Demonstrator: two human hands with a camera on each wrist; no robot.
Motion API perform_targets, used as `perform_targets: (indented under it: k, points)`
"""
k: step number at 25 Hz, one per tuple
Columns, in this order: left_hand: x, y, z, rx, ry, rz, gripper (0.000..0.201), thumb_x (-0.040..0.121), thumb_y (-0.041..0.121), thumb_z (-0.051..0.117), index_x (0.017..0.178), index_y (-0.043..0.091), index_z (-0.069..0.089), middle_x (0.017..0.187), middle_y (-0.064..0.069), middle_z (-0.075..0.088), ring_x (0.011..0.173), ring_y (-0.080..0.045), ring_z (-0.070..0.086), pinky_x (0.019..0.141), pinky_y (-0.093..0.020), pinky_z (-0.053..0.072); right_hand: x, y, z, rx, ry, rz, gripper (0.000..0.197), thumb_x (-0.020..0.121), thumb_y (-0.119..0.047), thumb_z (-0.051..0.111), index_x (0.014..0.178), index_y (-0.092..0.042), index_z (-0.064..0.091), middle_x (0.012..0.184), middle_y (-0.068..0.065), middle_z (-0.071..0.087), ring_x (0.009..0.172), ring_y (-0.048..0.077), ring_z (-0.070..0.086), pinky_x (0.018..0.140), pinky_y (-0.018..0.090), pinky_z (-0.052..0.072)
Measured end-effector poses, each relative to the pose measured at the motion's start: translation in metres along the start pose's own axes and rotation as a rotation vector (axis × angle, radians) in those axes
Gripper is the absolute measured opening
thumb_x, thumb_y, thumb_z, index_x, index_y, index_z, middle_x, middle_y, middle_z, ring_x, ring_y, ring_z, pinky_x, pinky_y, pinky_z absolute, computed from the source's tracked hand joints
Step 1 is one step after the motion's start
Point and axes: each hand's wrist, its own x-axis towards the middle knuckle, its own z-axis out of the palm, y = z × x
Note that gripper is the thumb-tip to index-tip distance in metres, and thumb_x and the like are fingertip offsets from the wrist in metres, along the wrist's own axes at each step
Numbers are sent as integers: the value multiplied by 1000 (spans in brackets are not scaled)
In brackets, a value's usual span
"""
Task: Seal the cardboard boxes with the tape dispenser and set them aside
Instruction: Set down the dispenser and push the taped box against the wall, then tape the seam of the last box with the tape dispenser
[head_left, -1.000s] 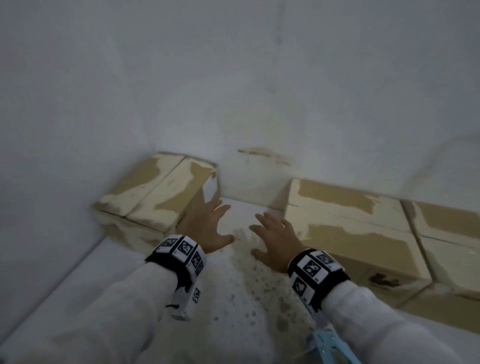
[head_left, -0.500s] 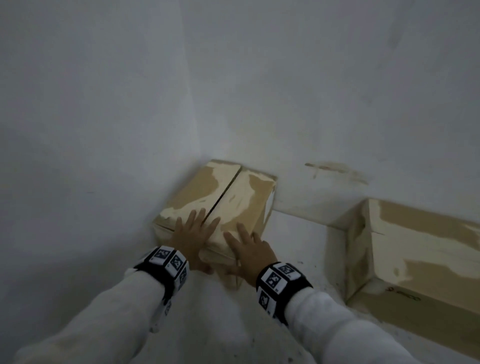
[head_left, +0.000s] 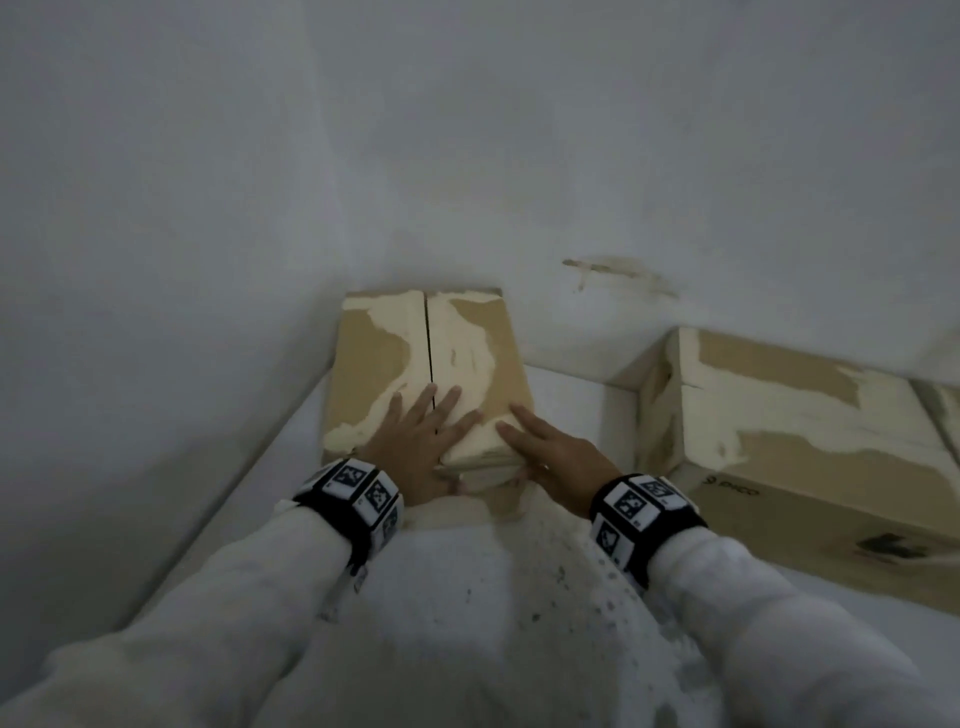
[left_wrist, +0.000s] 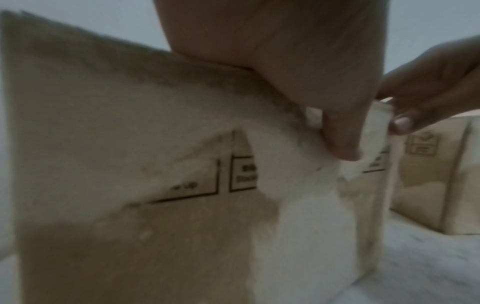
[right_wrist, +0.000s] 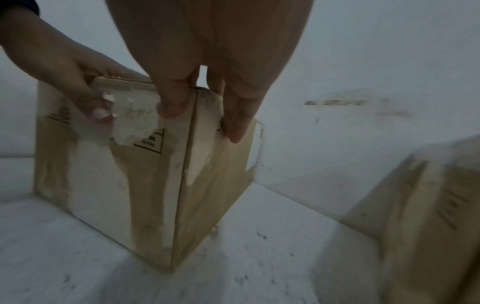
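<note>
Left hand (head_left: 415, 448), right hand (head_left: 557, 457) on box (head_left: 371, 353)

The head view is looking forward and down from above and behind both hands, taking in the left hand (head_left: 415, 441), the right hand (head_left: 558, 460), the cardboard box (head_left: 467, 343) under them and a second box (head_left: 779, 415) out to the right of the right hand. The left wrist view is sitting very close under the left palm, facing along the fingers at the box face nearest the wrists, with the right thumb showing at its right edge. The right wrist view is looking from just as close along the right fingers at the box's near corner, catching the left hand at upper left. All three are sharing that near end of the box and both hands. Both wrist views are blurred.
</note>
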Motion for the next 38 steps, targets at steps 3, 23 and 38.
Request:
perform_targets:
  k: [3, 23, 38]
  points:
    - [-7, 45, -4, -46, -62, -68, 87, 85, 68, 37, 149, 31, -9, 159, -5, -14, 147, -33, -7, 114, -58, 6, -30, 14, 1, 19, 55, 29, 54, 96, -17, 45, 146, -26, 27, 159, 1, 11, 138, 27, 35, 106, 40, 39]
    - [-61, 243, -10, -181, -24, -405, 75, 91, 61, 29, 150, 29, -5, 159, -6, -10, 145, -38, -6, 114, -61, 7, -302, 169, 25, -163, -647, 574, 79, 76, -10, 65, 143, -32, 28, 148, 2, 37, 135, 25, 36, 110, 41, 33]
    - [-48, 225, -21, -207, -110, -470, 79, 90, 63, 35, 150, 33, -7, 159, -4, -15, 146, -34, -10, 116, -58, 3, -307, 148, 18, -16, -338, 421, 49, 85, -26, 60, 130, -21, 40, 136, 3, 50, 123, 23, 47, 103, 38, 29]
